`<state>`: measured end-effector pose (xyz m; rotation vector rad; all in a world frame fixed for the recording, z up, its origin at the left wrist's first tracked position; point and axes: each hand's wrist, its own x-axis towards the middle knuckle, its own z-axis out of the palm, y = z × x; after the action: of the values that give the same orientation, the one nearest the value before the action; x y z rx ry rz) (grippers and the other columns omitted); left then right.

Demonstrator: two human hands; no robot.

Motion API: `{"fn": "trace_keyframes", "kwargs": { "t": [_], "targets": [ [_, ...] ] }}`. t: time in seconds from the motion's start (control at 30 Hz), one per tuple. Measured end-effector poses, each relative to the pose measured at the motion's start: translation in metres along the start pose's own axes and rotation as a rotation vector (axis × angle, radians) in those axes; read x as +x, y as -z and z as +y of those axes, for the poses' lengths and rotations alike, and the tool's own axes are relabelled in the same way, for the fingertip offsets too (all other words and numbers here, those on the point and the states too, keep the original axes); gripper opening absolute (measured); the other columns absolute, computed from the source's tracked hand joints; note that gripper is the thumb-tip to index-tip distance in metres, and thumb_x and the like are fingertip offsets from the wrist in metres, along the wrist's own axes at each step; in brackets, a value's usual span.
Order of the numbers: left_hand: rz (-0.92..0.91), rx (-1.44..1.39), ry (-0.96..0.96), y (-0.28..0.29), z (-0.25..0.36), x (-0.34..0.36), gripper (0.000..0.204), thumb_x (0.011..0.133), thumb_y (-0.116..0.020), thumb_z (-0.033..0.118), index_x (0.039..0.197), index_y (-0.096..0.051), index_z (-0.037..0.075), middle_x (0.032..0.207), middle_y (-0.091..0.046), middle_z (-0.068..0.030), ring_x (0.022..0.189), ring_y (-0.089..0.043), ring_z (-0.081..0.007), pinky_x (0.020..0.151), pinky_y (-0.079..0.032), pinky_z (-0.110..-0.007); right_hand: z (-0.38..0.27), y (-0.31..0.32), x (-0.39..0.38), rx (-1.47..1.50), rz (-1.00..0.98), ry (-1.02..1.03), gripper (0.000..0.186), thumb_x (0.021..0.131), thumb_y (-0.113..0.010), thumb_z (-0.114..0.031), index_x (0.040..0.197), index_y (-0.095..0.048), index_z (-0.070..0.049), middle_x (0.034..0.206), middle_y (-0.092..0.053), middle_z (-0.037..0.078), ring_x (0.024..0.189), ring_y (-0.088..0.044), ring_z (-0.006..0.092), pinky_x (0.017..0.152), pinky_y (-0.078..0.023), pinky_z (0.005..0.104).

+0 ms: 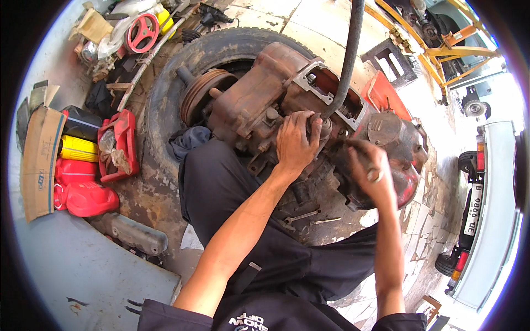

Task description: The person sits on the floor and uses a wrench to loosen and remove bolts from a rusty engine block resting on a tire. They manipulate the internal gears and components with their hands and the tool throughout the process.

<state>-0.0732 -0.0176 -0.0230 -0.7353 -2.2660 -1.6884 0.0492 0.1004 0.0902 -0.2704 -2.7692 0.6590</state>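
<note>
1. We note a rusty gearbox on the floor just beyond the crossed legs, its length running from far left to near right.
2. The lever meets it on the near side of the open top. We read its long axis as rising from that foot, leaning slightly right and far, out past the far edge of view.
3. Left hand: nearer of the two, fingers bent and touching at the lever's foot, on its left. We cannot tell whether it grips or only steadies.
4. Right hand: fingers curled, blurred, over the dark housing. A pale round end shows at the fist; what it belongs to, we cannot tell. From here the lever's foot lies left and far.
5. Around: a tyre behind and left of the gearbox, a grooved pulley at its left end, a cloth by the left knee.
6. Near side, on the floor between the legs: a wrench, with a thin rod just to its right.
</note>
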Motion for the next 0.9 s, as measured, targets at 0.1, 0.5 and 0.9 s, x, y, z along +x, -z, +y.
{"fn": "trace_keyframes", "kwargs": {
  "t": [0.1,0.5,0.9],
  "targets": [
    [0.007,0.001,0.01,-0.001,-0.002,-0.002,0.028,0.095,-0.059,0.029,0.108,-0.061,0.004,0.105,-0.065,-0.014,0.1,-0.06,-0.0348,0.085,-0.047,-0.045,-0.021,-0.029,-0.016,-0.117,0.035,-0.026,0.029,0.086,-0.059,-0.005,0.113,-0.062,0.005,0.088,-0.063,0.023,0.082,-0.064,0.0394,0.074,-0.051,0.0459],
    [-0.002,-0.007,0.016,-0.005,-0.003,-0.001,0.029,0.095,-0.059,0.03,0.107,-0.061,0.004,0.104,-0.065,-0.0143,0.099,-0.06,-0.0353,0.084,-0.047,-0.045,-0.033,-0.068,-0.026,-0.21,0.159,-0.228,0.03,0.092,-0.055,-0.007,0.119,-0.061,0.006,0.094,-0.061,0.023,0.083,-0.063,0.0393,0.074,-0.051,0.0447],
    [-0.045,-0.032,0.014,0.0,-0.005,-0.002,0.026,0.098,-0.056,0.025,0.108,-0.061,0.001,0.102,-0.065,-0.0167,0.094,-0.062,-0.0363,0.083,-0.049,-0.044,-0.022,-0.092,-0.043,-0.123,0.292,-0.25,0.031,0.095,-0.051,-0.004,0.125,-0.057,0.003,0.102,-0.06,0.023,0.09,-0.061,0.0378,0.08,-0.05,0.0429]
  ]
}}
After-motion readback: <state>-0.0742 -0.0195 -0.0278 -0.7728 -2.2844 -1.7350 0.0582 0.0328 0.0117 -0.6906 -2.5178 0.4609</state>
